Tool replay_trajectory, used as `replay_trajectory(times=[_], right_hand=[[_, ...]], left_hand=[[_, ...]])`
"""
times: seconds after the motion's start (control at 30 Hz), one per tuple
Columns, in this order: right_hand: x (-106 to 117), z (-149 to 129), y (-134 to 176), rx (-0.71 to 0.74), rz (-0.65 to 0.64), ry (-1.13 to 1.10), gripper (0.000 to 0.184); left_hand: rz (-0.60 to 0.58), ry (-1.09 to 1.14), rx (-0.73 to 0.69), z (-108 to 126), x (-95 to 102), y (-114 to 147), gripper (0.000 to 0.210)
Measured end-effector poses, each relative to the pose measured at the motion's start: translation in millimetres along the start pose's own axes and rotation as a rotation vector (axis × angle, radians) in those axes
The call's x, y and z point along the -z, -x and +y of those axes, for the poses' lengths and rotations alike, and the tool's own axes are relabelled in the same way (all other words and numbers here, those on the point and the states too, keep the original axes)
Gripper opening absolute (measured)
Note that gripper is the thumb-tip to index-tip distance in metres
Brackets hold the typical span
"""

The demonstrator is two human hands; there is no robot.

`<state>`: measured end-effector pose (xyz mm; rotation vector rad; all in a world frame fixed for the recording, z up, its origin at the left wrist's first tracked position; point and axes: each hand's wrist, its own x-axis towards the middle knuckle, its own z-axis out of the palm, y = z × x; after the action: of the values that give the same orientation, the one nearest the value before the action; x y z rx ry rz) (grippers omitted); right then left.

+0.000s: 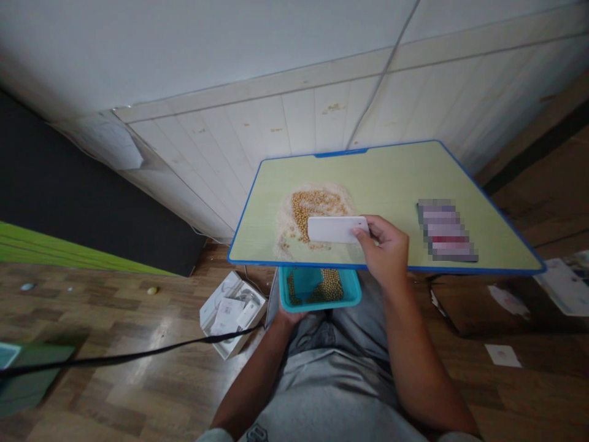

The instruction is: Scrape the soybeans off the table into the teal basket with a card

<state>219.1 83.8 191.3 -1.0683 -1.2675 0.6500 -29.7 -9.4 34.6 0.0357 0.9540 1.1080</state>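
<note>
My right hand (384, 248) grips a flat white rectangular scraper (332, 229) by its right end, thumb on top. The scraper is at the near side of a spread of yellow soybeans (301, 205) on the pale green tabletop (381, 184). Fine pale grains (285, 215) lie around and among the beans. Below the table's near edge, over my lap, is a turquoise plastic tray (321, 306) with more soybeans (330, 285) in it. My left hand (291, 315) supports the tray from its left underside; most of its fingers are hidden beneath.
A pixelated flat rectangular object (446, 230) lies on the table's right side. The table has a blue rim (460, 269) and stands against a white panelled wall (257, 132). An open white box (232, 313) sits on the floor at left, a black strap (138, 358) crossing nearby. A cardboard box (473, 307) is at right.
</note>
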Motion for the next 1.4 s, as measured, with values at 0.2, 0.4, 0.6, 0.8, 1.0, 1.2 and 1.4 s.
replay_trajectory(times=[0.2,0.4,0.6,0.8,1.0,1.2,1.4], right_hand=[[6,2,1,0.012,0.120,0.044,0.019],[13,-1,6,-0.001,0.070,0.049,0.018],[16,0,11,-0.010,0.097,0.053,0.019],[20,-1,13,-0.031,0.111,-0.004,0.017],[24,-5,15,-0.070,0.085,-0.028,0.015],[24,-4,16,-0.073,0.136,-0.044,0.018],[26,-2,16,-0.108,0.093,-0.085,0.021]], left_hand=[[0.008,0.003,-0.002,-1,4.9,0,0.090],[-0.030,-0.083,-0.010,0,9.4,-4,0.096],[0.007,-0.039,-0.005,0,6.3,-7,0.098],[-0.096,-0.100,-0.033,0,3.5,-6,0.094],[-0.132,-0.107,-0.074,0,5.0,-4,0.090],[-0.136,-0.055,-0.069,0,5.4,-4,0.095],[-0.086,-0.082,-0.062,1,4.1,-4,0.102]])
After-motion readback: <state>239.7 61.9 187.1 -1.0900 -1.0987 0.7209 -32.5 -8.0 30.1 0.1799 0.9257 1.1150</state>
